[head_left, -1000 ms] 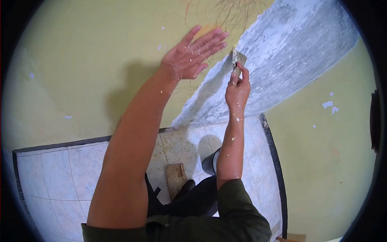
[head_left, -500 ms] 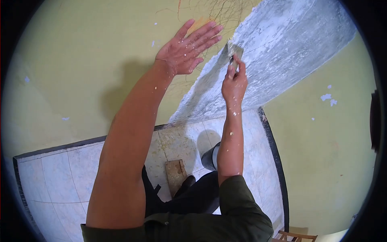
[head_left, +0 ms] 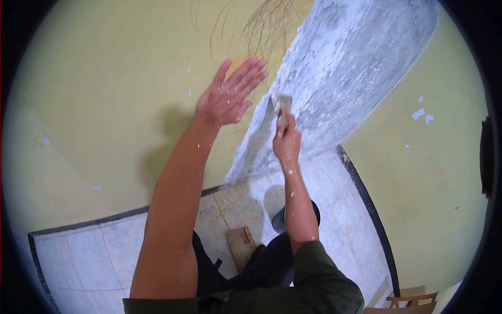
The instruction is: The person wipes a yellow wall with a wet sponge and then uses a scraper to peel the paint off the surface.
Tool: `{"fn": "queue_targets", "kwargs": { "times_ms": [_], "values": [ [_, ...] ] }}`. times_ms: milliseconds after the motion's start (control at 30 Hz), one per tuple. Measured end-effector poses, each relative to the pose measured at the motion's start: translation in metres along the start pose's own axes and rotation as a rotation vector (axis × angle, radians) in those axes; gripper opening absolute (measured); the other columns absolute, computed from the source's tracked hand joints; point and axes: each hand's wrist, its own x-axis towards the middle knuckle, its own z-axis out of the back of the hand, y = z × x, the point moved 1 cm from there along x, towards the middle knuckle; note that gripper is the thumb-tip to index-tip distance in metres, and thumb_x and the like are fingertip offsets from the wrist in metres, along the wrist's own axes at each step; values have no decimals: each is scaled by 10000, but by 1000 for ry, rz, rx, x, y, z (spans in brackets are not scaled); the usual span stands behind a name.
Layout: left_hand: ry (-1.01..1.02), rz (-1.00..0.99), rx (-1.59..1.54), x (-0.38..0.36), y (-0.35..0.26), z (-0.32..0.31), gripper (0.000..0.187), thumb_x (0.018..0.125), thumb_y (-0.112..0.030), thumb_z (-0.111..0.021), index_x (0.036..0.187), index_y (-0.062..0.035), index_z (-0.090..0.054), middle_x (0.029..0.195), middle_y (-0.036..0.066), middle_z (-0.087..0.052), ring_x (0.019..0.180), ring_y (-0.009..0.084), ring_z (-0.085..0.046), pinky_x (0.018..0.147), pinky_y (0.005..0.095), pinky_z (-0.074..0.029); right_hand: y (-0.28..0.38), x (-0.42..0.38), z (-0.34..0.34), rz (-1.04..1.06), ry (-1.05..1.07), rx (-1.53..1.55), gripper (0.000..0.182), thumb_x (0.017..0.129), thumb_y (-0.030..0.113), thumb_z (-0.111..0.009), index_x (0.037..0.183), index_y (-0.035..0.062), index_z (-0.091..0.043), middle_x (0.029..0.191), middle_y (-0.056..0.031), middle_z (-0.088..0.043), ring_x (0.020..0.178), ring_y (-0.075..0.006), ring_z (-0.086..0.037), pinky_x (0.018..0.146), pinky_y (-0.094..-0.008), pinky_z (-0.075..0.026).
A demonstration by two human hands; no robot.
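My right hand [head_left: 287, 142] is closed around the handle of a scraper [head_left: 283, 102]. Its flat blade lies along the ragged edge where yellow-green paint [head_left: 120, 94] meets a strip of bare grey-white wall [head_left: 361, 68]. To the left, my left hand [head_left: 226, 99] is open and flat at the painted wall, fingers stretched out and thumb apart. Pale paint flakes cling to both hands and forearms. Just above the left fingers, dark and red scribbles [head_left: 269, 21] mark the paint, with an orange patch beside them.
On the tiled floor [head_left: 83, 251] below stand a dark bucket [head_left: 279, 222], partly behind my right forearm, and a wooden block [head_left: 241, 246] near my feet. Crumbs litter the tiles by the wall. Wooden furniture [head_left: 413, 300] shows at bottom right. Another painted wall [head_left: 418, 209] meets this one at the right.
The view has shifted, so the wall and floor sit differently in it. Both hands appear lower and further left; the scraper stays at the paint edge, and the grips look the same.
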Motion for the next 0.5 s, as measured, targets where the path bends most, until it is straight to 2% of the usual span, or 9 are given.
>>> {"fn": "queue_targets", "kwargs": {
  "times_ms": [100, 167, 200, 233, 300, 433, 467, 500],
  "values": [
    [10, -7, 1, -1, 0, 3, 840, 859, -496, -602, 1601, -246, -297, 1684, -18, -231, 1552, 170, -203, 1241, 577, -2, 11, -1, -10, -70, -16, 52, 365, 1013, 131, -517, 1375, 151, -551, 901, -257, -699, 787, -483, -666, 650, -548, -491],
    [-4, 12, -3, -1, -1, 2, 831, 861, -495, -599, 1598, -251, -305, 1682, -19, -236, 1553, 171, -200, 1242, 577, -3, 25, 12, -9, 59, -121, 83, 371, 1016, 111, -535, 1380, 179, -559, 984, -256, -704, 760, -415, -691, 668, -457, -519],
    [0, -4, -12, 0, -2, 1, 831, 861, -495, -599, 1598, -251, -305, 1682, -19, -236, 1553, 171, -200, 1242, 577, -3, 42, 21, -1, 14, -113, 72, 355, 1014, 125, -514, 1365, 153, -555, 841, -266, -689, 777, -482, -665, 657, -548, -491],
    [6, 8, -15, 0, -1, 1, 832, 859, -495, -599, 1599, -253, -303, 1684, -20, -231, 1553, 172, -199, 1243, 576, -2, 48, 24, 7, -3, -117, 65, 355, 1014, 125, -514, 1365, 153, -555, 841, -266, -689, 777, -482, -665, 657, -548, -491],
    [17, 22, -32, -1, -4, 0, 834, 858, -495, -599, 1599, -255, -302, 1685, -21, -227, 1553, 173, -197, 1243, 576, -1, 52, 23, 16, -75, -15, 17, 356, 1013, 134, -519, 1367, 161, -556, 832, -274, -683, 775, -483, -663, 648, -548, -487],
    [11, 26, 15, 0, -1, 0, 837, 855, -494, -605, 1598, -257, -302, 1689, -26, -215, 1553, 173, -195, 1243, 574, -6, 18, -9, -3, -36, 52, 29, 362, 1012, 139, -526, 1372, 163, -552, 793, -276, -670, 753, -481, -660, 637, -516, -494],
    [20, 15, 42, 0, -1, 0, 838, 856, -495, -604, 1599, -257, -299, 1689, -27, -211, 1553, 171, -193, 1244, 573, -6, 31, -11, -1, -162, 112, 37, 369, 1007, 128, -533, 1374, 165, -550, 773, -276, -662, 746, -472, -667, 644, -502, -499],
    [26, 24, 40, -1, -1, 0, 838, 856, -495, -604, 1599, -257, -299, 1689, -27, -211, 1553, 171, -193, 1244, 573, -6, 26, -11, -5, -160, 122, 33, 369, 1007, 128, -533, 1374, 165, -550, 773, -276, -662, 746, -472, -667, 644, -502, -499]
  ]
}}
